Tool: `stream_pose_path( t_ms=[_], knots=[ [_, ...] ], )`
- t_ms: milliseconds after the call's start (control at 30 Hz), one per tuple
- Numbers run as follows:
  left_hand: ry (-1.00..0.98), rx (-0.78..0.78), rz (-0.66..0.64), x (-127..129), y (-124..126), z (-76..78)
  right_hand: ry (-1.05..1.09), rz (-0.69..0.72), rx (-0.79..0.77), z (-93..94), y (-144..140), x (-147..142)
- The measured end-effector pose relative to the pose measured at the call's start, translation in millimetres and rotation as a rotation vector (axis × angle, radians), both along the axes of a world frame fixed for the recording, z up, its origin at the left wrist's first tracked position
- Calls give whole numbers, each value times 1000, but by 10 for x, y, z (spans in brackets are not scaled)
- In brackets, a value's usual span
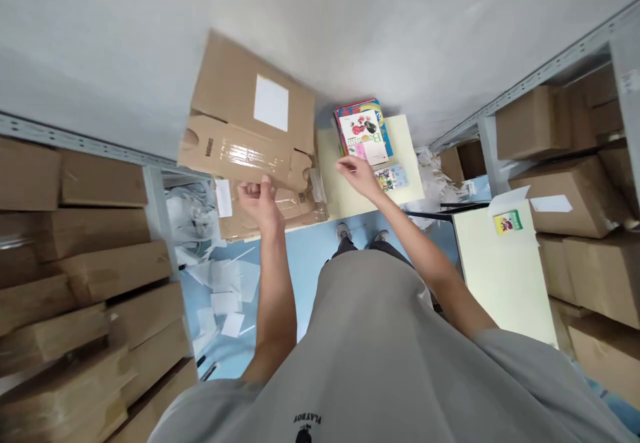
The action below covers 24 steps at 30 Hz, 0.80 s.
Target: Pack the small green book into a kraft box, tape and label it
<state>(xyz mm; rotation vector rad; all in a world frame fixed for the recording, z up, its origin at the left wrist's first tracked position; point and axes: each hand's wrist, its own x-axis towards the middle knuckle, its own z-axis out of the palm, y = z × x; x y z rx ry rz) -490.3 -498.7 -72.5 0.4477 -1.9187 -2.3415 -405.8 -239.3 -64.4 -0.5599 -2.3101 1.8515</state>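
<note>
Brown cardboard (240, 106) — white label (271, 103), pale-yellow table (345, 193), blue floor (311, 243)

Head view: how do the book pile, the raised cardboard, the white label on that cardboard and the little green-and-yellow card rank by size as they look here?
1. Raised cardboard
2. Book pile
3. White label
4. Green-and-yellow card

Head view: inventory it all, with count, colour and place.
tables: two, pale yellow, centre and right
carton: one, brown, centre left
other cardboard: uncounted, brown, below carton
books: several, multicoloured, centre table
booklet: one, multicoloured, nearer than books
leaflet: one, green-white, right table
racks: two, grey, both sides
boxes: many, brown, on racks
wrapping: uncounted, white, flanking centre table
scraps: several, white, blue floor, left
shirt: one, grey, bottom
shoes: two, grey, floor
left hand: one, bare, gripping carton
right hand: one, bare, near books
</note>
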Motion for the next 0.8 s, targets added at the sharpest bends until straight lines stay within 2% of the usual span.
stream_pose_path(
  t_ms=[67,133,233,300,433,500,633,800],
  knots=[
    [45,18,-117,62,110,117,71,-173,81,180,487,471],
    [39,45,-256,146,337,190,107,-351,176,323,979,1047],
    [-29,-2,-505,361,853,256,112,-565,311,423,1552,2027],
    [-61,-47,-711,584,1246,308,102,-689,346,416,1758,2690],
    [-26,-89,-1157,1202,2018,438,141,-834,270,323,1825,3906],
    [-18,-131,-1314,1587,2400,474,178,-888,213,266,1778,4475],
    [-53,-218,-1476,2486,3194,400,173,-1088,180,104,1692,5603],
    [33,-243,-1590,3643,4140,51,94,-1253,185,-159,1695,6810]
  ],
)
